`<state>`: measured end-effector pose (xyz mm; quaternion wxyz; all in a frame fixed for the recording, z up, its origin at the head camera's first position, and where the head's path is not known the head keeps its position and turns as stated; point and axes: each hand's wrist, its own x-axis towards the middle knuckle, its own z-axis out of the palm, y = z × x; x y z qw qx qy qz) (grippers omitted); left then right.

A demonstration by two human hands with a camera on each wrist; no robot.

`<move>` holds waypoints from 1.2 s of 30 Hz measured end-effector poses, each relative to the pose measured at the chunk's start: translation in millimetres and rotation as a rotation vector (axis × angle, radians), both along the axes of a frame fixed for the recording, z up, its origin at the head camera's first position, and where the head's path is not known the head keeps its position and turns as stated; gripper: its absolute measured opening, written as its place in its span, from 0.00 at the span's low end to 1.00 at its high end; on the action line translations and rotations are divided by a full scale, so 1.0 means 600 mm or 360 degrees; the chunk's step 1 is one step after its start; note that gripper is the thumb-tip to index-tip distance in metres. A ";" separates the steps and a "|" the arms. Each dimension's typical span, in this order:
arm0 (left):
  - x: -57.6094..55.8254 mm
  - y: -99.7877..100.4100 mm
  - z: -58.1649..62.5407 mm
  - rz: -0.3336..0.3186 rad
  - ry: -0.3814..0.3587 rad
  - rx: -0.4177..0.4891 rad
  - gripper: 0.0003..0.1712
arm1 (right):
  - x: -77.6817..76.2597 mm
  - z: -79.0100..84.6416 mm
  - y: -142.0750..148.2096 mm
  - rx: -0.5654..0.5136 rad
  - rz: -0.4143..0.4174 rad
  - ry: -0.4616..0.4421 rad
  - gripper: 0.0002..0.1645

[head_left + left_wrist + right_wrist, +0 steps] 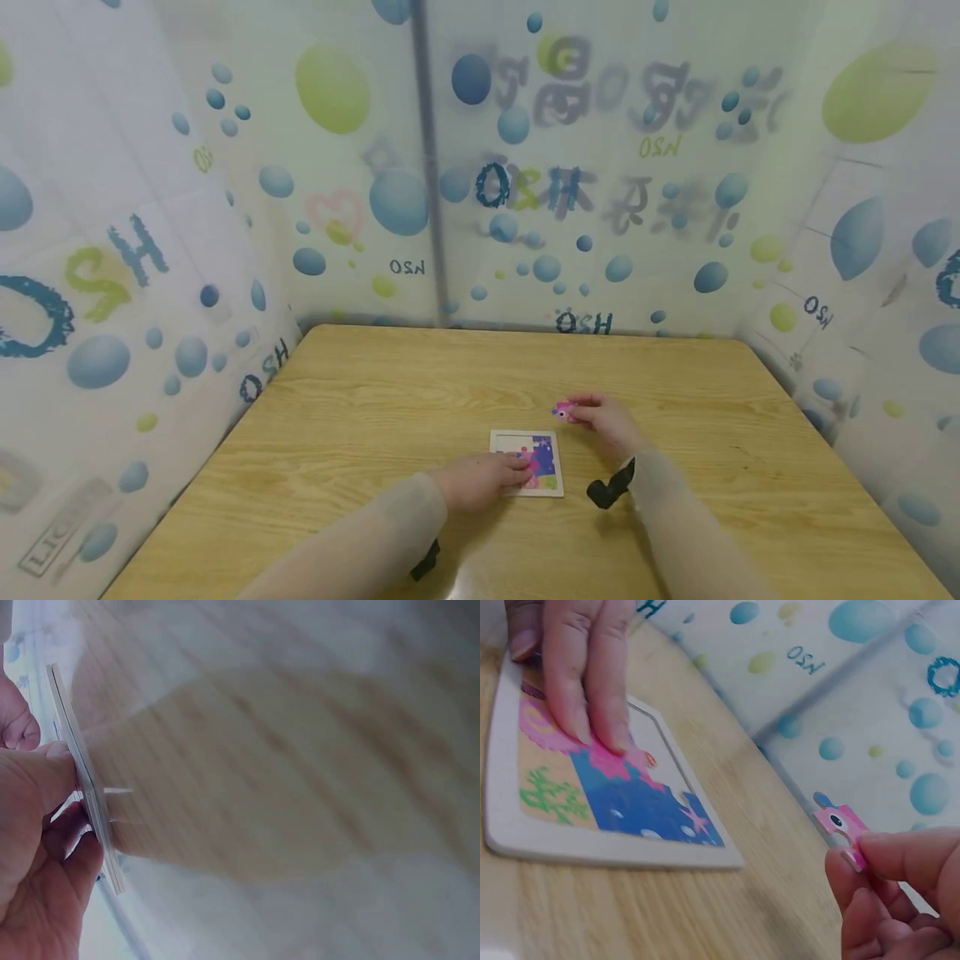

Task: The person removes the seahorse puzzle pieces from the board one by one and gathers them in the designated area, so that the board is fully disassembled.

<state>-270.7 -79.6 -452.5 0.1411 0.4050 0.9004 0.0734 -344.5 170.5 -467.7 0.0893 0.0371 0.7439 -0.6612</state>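
A jigsaw piece [838, 823], pink with a printed black-and-white eye and a blue knob, is pinched between the thumb and fingers of my right hand [609, 423], above the table just beyond the puzzle's far right corner. My left hand [483, 481] rests on the framed jigsaw puzzle [615, 859], two straight fingers [606, 690] pressing the pink pieces inside. Other digits of that hand touch the frame's edge in the left wrist view. Purple-blue, pink and green-printed pieces sit in the tray, and a pale bare area shows in its far left part, partly hidden by the left hand.
The puzzle lies flat on a light wooden table [360, 392]. Behind and beside the table hang pale curtains [360, 208] printed with blue and green drops and lettering. Black straps [611, 487] circle the wrists.
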 end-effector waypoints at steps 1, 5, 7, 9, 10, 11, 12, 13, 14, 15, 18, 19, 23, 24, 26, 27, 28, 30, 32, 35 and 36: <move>0.000 0.000 0.000 0.0005 0.0002 -0.0002 0.23 | -0.001 0.000 0.007 -0.0006 -0.0013 0.0002 0.21; 0.002 0.000 -0.001 0.0007 0.0018 0.0000 0.23 | -0.008 -0.002 0.038 -0.0063 -0.0068 0.0004 0.22; 0.002 0.000 -0.001 0.0001 0.0033 0.0002 0.23 | -0.011 -0.003 0.054 -0.0090 -0.0087 0.0013 0.20; 0.003 0.000 -0.001 0.0005 0.0041 0.0013 0.23 | -0.014 -0.003 0.070 -0.0113 -0.0111 0.0018 0.17; 0.003 0.000 -0.002 0.0009 0.0043 0.0016 0.23 | -0.015 -0.003 0.078 -0.0129 -0.0135 0.0012 0.16; 0.003 0.000 -0.002 0.0014 0.0043 0.0018 0.23 | -0.016 -0.003 0.085 -0.0137 -0.0152 0.0010 0.16; 0.003 -0.001 -0.002 0.0019 0.0042 0.0020 0.23 | -0.017 -0.002 0.093 -0.0179 -0.0174 0.0000 0.15; 0.003 -0.001 -0.002 0.0022 0.0043 0.0020 0.23 | -0.018 -0.002 0.100 -0.0211 -0.0188 -0.0009 0.16; 0.003 -0.001 -0.002 0.0025 0.0040 0.0022 0.23 | -0.018 -0.001 0.106 -0.0227 -0.0211 -0.0010 0.17; 0.003 -0.001 -0.001 0.0022 0.0044 0.0021 0.23 | -0.019 0.000 0.112 -0.0255 -0.0229 -0.0013 0.18; 0.003 -0.001 -0.001 0.0017 0.0047 0.0018 0.23 | -0.020 0.001 0.128 -0.0300 -0.0262 -0.0001 0.21; 0.002 -0.002 -0.001 0.0017 0.0045 0.0018 0.23 | -0.021 0.001 0.133 -0.0286 -0.0277 0.0002 0.22; 0.000 -0.002 -0.003 0.0020 0.0028 0.0032 0.23 | -0.022 0.001 0.153 -0.0292 -0.0289 0.0003 0.25; -0.001 -0.002 -0.004 0.0022 0.0014 0.0038 0.23 | -0.022 0.001 0.158 -0.0311 -0.0290 -0.0011 0.25; -0.001 -0.002 -0.004 0.0027 -0.0002 0.0050 0.23 | -0.024 0.000 0.165 -0.0352 -0.0297 -0.0041 0.26; -0.001 -0.002 -0.004 0.0028 -0.0006 0.0056 0.23 | -0.025 -0.002 0.168 -0.0369 -0.0307 -0.0061 0.25; 0.000 -0.002 -0.004 0.0026 -0.0008 0.0058 0.23 | -0.026 -0.003 0.171 -0.0366 -0.0315 -0.0077 0.23; 0.001 -0.001 -0.003 0.0027 -0.0008 0.0053 0.23 | -0.027 -0.006 0.172 -0.0315 -0.0326 -0.0092 0.20; 0.002 -0.001 -0.003 0.0026 0.0001 0.0050 0.23 | -0.026 -0.007 0.171 -0.0231 -0.0317 -0.0085 0.18; 0.002 -0.001 -0.003 0.0028 -0.0006 0.0052 0.23 | -0.025 -0.006 0.169 -0.0073 -0.0287 -0.0059 0.20; 0.002 0.000 -0.003 0.0027 -0.0009 0.0052 0.23 | -0.024 -0.006 0.168 -0.0040 -0.0279 -0.0055 0.20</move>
